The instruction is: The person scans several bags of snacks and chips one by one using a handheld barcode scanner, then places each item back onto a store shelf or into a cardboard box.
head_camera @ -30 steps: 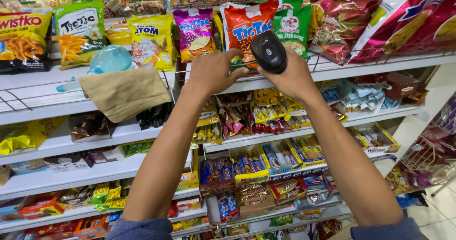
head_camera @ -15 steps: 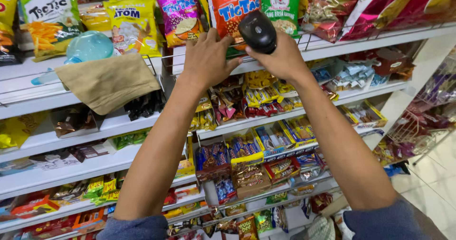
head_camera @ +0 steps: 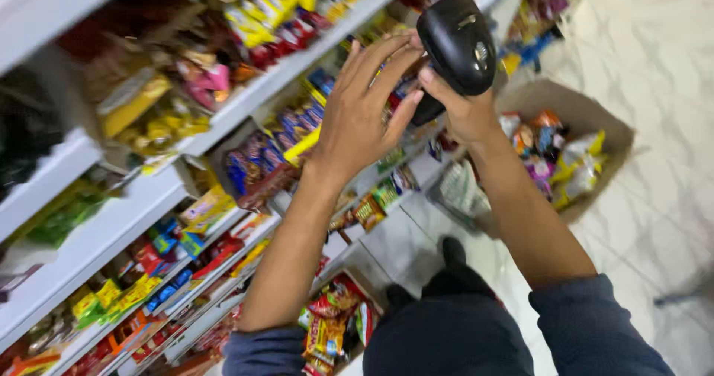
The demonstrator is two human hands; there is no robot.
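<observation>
Seen from above, at the bottom edge, the person's dark trousers and blue sleeves fill the near view, with both bare forearms reaching up and away. The left hand is open, its fingers spread and slightly curved, the fingertips touching or just beside the side of a black handheld barcode scanner. The right hand is closed around the scanner's handle from below, its thumb lying along the near side, so that the scanner's rounded head stands above both hands, near the top centre of the view. To the left of the arms, white shop shelves run diagonally from lower left to upper right, tilted by the angle of the camera. They are packed with small snack packets in red, yellow, blue and orange; the packets are blurred, so their kinds cannot be told. Below the left forearm, near the trousers, more red and yellow snack bags lie in a low box or bottom shelf. Beyond the right forearm, on the pale marbled floor tiles, an open cardboard box holds a loose heap of mixed, brightly coloured packets. Further packets on shelves show at the top right corner, out of focus.
</observation>
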